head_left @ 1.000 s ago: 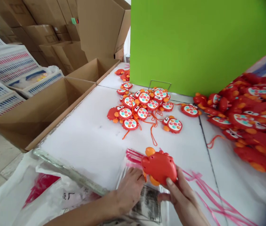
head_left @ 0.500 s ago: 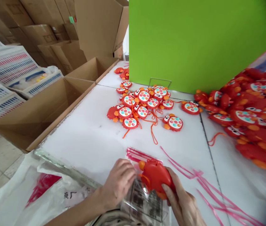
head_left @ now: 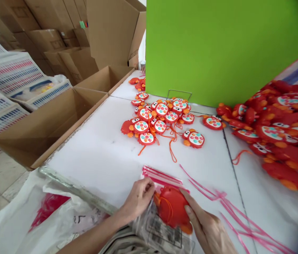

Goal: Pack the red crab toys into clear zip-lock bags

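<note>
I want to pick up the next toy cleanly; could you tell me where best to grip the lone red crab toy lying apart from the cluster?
Probably from above, across the round body of the lone red crab toy, fingers on its left and right edges. It lies flat, face up, on the white table, with bare space all round; its orange cord trails left toward the cluster, so lift gently.

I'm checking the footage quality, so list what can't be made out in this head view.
- Red crab toy: its face is turned away, and the right hand covers its side.
- Clear bag: print too small, bottom edge cuts it.
- Toy pile at right: blurred toward the edge.
- Open cardboard box: near wall hides its floor.
- Left hand: fingertips pinch the bag's opening.
</note>
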A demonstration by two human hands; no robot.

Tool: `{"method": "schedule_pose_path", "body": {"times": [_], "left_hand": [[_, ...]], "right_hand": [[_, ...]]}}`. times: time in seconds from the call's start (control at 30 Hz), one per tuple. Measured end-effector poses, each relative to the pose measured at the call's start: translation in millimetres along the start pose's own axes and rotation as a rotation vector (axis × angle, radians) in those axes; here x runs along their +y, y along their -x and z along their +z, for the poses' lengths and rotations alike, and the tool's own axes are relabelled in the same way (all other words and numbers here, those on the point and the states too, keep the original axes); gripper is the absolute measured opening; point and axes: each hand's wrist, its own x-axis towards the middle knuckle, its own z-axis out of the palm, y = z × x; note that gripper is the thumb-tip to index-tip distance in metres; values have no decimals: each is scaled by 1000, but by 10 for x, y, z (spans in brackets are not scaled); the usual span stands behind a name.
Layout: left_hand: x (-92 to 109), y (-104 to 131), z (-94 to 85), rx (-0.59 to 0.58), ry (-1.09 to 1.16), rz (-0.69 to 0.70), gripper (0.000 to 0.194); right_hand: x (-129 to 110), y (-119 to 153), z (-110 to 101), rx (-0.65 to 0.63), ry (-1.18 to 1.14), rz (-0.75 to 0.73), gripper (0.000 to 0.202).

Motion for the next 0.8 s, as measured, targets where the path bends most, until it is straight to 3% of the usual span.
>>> {"method": "schedule_pose_path", "body": {"times": [0.13,0.23,0.37,0.43,0.57,0.8], "left_hand": [[15,45,5,-40,32,-11,18],[42,41,8,-40,70,7,17],[115,15,3,-48,165,28,20],[137,12,13,-67,211,12,22],[106,23,48,-95,315,-65,23],[96,44,55,-176,275,-86,20]], "right_hand": [[5,-132,-169,-88,46,-95,37],[-49,-204,-260,-28,81,-144,37],[-155,-195,-221,-135,80,-237,31],[-184,-167,-152,-153,150,-290,41],[-225,-154,-35,24,321,-286,44],[-415,-332,136,176,251,-289,27]]}}
